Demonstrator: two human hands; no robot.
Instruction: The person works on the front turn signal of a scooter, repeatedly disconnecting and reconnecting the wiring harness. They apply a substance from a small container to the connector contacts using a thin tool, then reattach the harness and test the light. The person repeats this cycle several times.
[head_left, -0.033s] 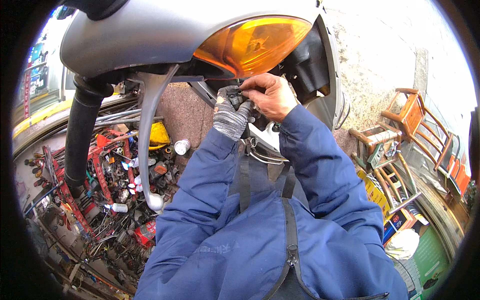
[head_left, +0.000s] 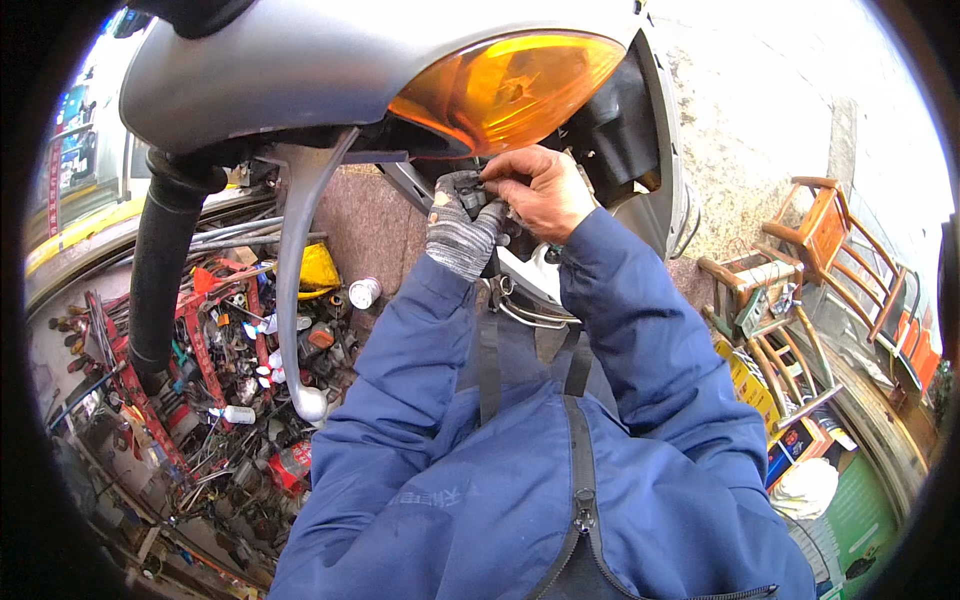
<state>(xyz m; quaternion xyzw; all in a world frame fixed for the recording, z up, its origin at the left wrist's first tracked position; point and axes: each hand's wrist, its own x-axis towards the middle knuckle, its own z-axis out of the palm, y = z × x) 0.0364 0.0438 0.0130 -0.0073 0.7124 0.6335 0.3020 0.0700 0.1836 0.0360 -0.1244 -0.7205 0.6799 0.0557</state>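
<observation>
A scooter's grey handlebar cover [head_left: 300,80] with an orange turn-signal lens [head_left: 500,85] fills the top of the view. Just under the lens, my left hand [head_left: 460,228], in a grey knit glove, is closed around a small black part [head_left: 470,190]. My bare right hand [head_left: 545,190] comes in from the right and pinches the same part with its fingertips. Both forearms are in blue jacket sleeves. What the part joins to is hidden behind my hands.
A grey brake lever [head_left: 290,290] and a black handlebar grip [head_left: 160,270] hang down at left. Below them lie red tool trays [head_left: 200,350] crowded with several tools and cans. Wooden chairs [head_left: 810,250] stand at right, on pale pavement.
</observation>
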